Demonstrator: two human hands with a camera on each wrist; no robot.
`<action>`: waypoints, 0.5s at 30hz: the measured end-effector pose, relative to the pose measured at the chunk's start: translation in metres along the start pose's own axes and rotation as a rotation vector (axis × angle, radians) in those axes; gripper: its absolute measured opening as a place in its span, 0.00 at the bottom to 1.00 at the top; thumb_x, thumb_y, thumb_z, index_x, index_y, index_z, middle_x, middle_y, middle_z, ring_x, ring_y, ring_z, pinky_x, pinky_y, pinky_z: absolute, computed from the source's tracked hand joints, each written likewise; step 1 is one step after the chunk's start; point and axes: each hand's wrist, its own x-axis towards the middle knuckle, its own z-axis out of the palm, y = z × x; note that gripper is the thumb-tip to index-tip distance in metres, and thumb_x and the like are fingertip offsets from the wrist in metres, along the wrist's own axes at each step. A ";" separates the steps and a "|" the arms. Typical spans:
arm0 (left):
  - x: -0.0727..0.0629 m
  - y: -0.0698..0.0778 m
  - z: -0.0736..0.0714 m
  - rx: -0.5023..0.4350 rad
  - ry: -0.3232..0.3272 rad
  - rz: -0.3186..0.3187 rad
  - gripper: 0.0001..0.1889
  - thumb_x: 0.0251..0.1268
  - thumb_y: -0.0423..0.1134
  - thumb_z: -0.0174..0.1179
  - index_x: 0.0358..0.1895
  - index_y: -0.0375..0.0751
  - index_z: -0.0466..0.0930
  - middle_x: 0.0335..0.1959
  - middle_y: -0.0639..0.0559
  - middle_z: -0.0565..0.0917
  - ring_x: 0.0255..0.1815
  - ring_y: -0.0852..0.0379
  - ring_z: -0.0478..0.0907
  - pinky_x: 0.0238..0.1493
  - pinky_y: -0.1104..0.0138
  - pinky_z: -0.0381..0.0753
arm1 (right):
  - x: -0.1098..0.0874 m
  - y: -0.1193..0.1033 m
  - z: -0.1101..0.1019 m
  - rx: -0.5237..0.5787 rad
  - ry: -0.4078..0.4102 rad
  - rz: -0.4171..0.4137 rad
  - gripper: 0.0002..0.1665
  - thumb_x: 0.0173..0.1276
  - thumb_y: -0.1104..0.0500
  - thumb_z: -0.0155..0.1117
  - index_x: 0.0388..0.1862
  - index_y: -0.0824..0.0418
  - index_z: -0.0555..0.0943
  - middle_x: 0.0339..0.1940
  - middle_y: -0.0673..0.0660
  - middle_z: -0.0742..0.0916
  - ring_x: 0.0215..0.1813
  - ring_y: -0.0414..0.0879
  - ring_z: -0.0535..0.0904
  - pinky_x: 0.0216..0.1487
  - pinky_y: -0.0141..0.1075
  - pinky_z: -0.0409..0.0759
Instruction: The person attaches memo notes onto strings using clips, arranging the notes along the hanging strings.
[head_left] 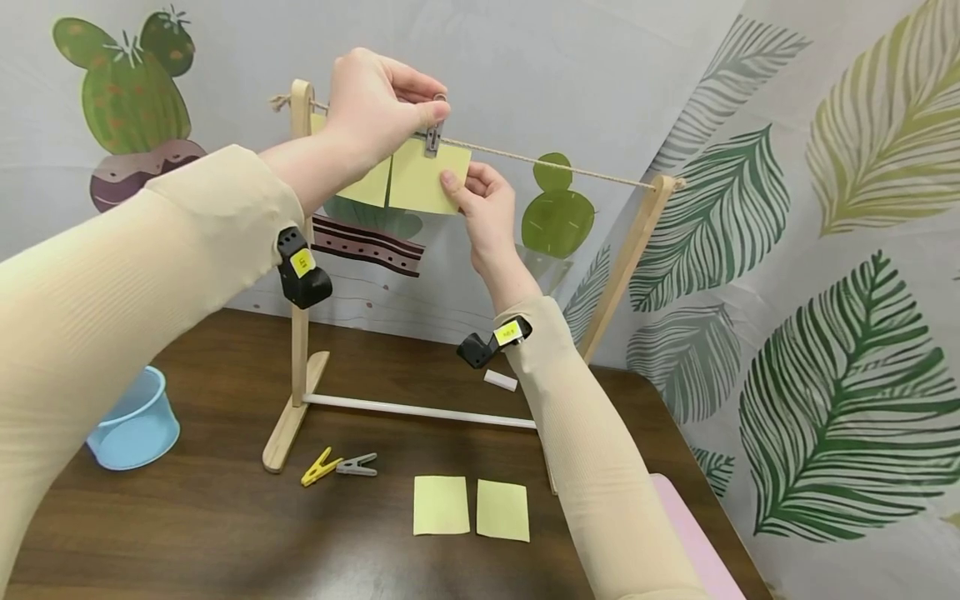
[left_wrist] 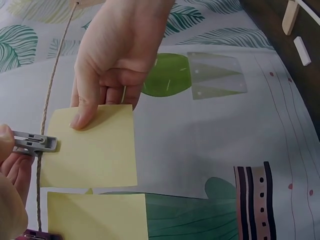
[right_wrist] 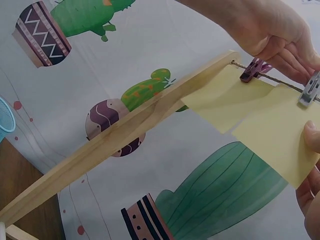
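Note:
A grey clothespin (left_wrist: 37, 143) sits over the rope (head_left: 555, 164) and the top edge of a yellow paper note (head_left: 427, 177). My left hand (head_left: 378, 104) pinches its handles between thumb and fingers. Lower on that note, my right hand (head_left: 487, 208) pinches the right edge, thumb in front and fingers behind. Just left hangs another yellow note (right_wrist: 220, 97), held to the rope by a dark pink clothespin (right_wrist: 254, 70) near the wooden post.
A wooden stand (head_left: 300, 350) carries the rope. On the brown table lie a yellow clothespin (head_left: 319, 467), a grey clothespin (head_left: 357, 465), two yellow notes (head_left: 441, 505) and a small white block (head_left: 500, 381). A blue container (head_left: 138, 421) stands left; a pink item (head_left: 693, 533) lies right.

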 end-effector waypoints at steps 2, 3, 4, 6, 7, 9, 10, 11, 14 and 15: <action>-0.001 -0.001 -0.001 0.011 -0.008 -0.004 0.17 0.61 0.46 0.67 0.51 0.45 0.86 0.46 0.54 0.89 0.39 0.70 0.82 0.43 0.76 0.77 | 0.000 0.000 0.000 -0.003 -0.001 0.001 0.10 0.65 0.67 0.67 0.43 0.69 0.80 0.27 0.48 0.85 0.30 0.37 0.81 0.34 0.28 0.76; -0.001 -0.001 -0.001 0.019 -0.009 -0.002 0.17 0.61 0.46 0.67 0.51 0.45 0.86 0.47 0.54 0.88 0.39 0.70 0.82 0.42 0.77 0.77 | 0.000 0.000 0.001 -0.003 -0.002 0.002 0.09 0.65 0.67 0.67 0.43 0.69 0.80 0.27 0.48 0.85 0.30 0.37 0.81 0.34 0.28 0.76; -0.001 -0.001 -0.001 0.027 -0.010 -0.001 0.17 0.61 0.46 0.67 0.52 0.45 0.86 0.47 0.54 0.88 0.39 0.70 0.82 0.42 0.77 0.77 | 0.000 0.000 0.001 -0.004 -0.003 0.003 0.10 0.65 0.67 0.67 0.43 0.69 0.80 0.28 0.49 0.85 0.30 0.37 0.81 0.34 0.28 0.76; -0.001 -0.002 -0.002 0.042 -0.013 0.004 0.17 0.62 0.46 0.67 0.52 0.45 0.86 0.48 0.53 0.88 0.39 0.70 0.82 0.41 0.77 0.77 | 0.000 0.000 0.002 -0.006 -0.004 0.005 0.10 0.65 0.67 0.67 0.43 0.69 0.80 0.28 0.49 0.85 0.30 0.37 0.81 0.34 0.28 0.76; -0.001 -0.002 -0.002 0.055 -0.014 0.009 0.18 0.62 0.47 0.67 0.53 0.45 0.86 0.48 0.52 0.88 0.40 0.70 0.82 0.41 0.77 0.77 | 0.000 0.000 0.002 -0.007 -0.004 0.004 0.10 0.65 0.67 0.67 0.43 0.69 0.80 0.28 0.49 0.85 0.30 0.37 0.81 0.34 0.28 0.76; -0.001 -0.003 -0.002 0.085 -0.013 0.024 0.18 0.62 0.47 0.66 0.54 0.45 0.85 0.50 0.51 0.87 0.42 0.68 0.83 0.43 0.76 0.78 | 0.000 0.000 0.002 -0.007 -0.005 0.004 0.09 0.65 0.67 0.66 0.43 0.69 0.80 0.28 0.49 0.86 0.30 0.37 0.81 0.34 0.28 0.76; -0.001 -0.003 -0.002 0.100 -0.012 0.032 0.18 0.63 0.47 0.66 0.54 0.45 0.85 0.50 0.51 0.87 0.44 0.67 0.83 0.45 0.76 0.78 | 0.000 0.000 0.002 -0.007 -0.006 0.003 0.09 0.65 0.67 0.66 0.43 0.69 0.80 0.28 0.49 0.86 0.30 0.37 0.81 0.35 0.28 0.76; 0.000 -0.003 -0.002 0.114 -0.011 0.040 0.19 0.63 0.48 0.66 0.54 0.45 0.85 0.51 0.50 0.87 0.46 0.67 0.84 0.46 0.75 0.79 | 0.000 0.000 0.003 -0.006 -0.006 0.001 0.09 0.65 0.67 0.66 0.43 0.69 0.80 0.28 0.49 0.86 0.30 0.37 0.81 0.35 0.28 0.76; 0.000 -0.003 -0.003 0.144 -0.008 0.066 0.20 0.64 0.48 0.65 0.56 0.45 0.84 0.53 0.49 0.86 0.50 0.64 0.84 0.50 0.74 0.79 | 0.000 -0.001 0.003 -0.005 -0.008 -0.003 0.10 0.65 0.67 0.66 0.44 0.69 0.79 0.29 0.49 0.86 0.31 0.37 0.81 0.36 0.28 0.77; 0.000 -0.003 -0.003 0.146 -0.008 0.073 0.20 0.64 0.48 0.65 0.56 0.44 0.84 0.53 0.48 0.86 0.51 0.63 0.84 0.51 0.73 0.79 | 0.000 -0.001 0.003 -0.004 -0.007 -0.003 0.10 0.65 0.67 0.66 0.44 0.69 0.79 0.29 0.50 0.86 0.31 0.38 0.81 0.36 0.28 0.77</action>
